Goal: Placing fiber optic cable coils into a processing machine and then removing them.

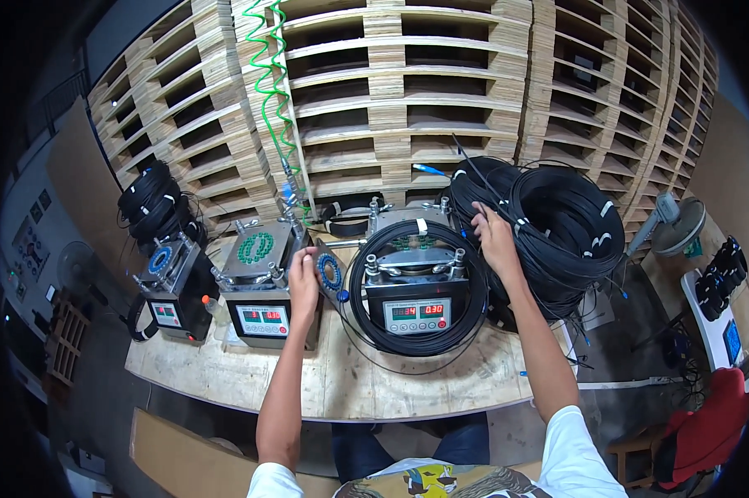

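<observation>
Now: my left hand (302, 278) pinches a small round blue-ringed disc (330, 271), just right of the middle heating machine (262, 286) | my right hand (495, 241) lies fingers spread on the black cable coils (557, 232), up right of the cable loop (416, 286) around the nearest machine (416, 290)

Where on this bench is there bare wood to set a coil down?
Bare table runs along the near edge, before the machines. The right side is crowded by black cable coils beside the right hand; the left hand fills the machine gap.
</observation>
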Available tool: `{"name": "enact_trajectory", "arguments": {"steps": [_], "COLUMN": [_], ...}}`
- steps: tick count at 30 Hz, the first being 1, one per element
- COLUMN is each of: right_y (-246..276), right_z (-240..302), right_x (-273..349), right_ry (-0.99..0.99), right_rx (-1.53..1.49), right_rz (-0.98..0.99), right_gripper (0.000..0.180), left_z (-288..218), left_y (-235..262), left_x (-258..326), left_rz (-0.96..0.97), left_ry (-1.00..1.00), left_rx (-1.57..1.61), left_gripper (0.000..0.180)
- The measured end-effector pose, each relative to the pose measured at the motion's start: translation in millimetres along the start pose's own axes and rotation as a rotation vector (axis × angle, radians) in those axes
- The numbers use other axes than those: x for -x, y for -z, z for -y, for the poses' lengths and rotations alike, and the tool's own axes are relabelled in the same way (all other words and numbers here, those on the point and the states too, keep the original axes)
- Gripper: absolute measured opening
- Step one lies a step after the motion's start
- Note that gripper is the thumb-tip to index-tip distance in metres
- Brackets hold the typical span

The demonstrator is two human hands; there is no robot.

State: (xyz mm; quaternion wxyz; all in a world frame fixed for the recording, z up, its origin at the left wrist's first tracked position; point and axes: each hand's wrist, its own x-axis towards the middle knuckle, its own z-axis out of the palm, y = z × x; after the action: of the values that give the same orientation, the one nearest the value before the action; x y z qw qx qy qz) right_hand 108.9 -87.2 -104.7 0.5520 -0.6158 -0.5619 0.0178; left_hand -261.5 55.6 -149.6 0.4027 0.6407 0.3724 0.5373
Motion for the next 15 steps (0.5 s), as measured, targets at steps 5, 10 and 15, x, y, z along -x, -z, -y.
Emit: {"name": "enact_trajectory", "arguments": {"steps": [5, 10, 15], "right_y": [29.4, 36.3, 20.9], "right_z": [23.8, 57.3, 61.1], "right_x": [17.7, 36.5, 62.8], "right_ry": [-0.018, -0.014, -0.023], "right_rx": [-0.149, -0.068, -0.153], "right_rz": [0.011, 0.071, 0.033], "right_gripper": [0.046, 0.042, 0.024], "left_z": [-23.1, -14.1, -28.6], "left_y": [33.6, 46.6, 14.2], "left_x": [43.5, 87.5, 101.9], "left_rz": [-0.025, -0.056, 0.094], "left_ry": [0.098, 0.064, 0.043], "left_rx": [0.268, 0.235, 0.155], "left_gripper": [0.029, 0.026, 0.022]}}
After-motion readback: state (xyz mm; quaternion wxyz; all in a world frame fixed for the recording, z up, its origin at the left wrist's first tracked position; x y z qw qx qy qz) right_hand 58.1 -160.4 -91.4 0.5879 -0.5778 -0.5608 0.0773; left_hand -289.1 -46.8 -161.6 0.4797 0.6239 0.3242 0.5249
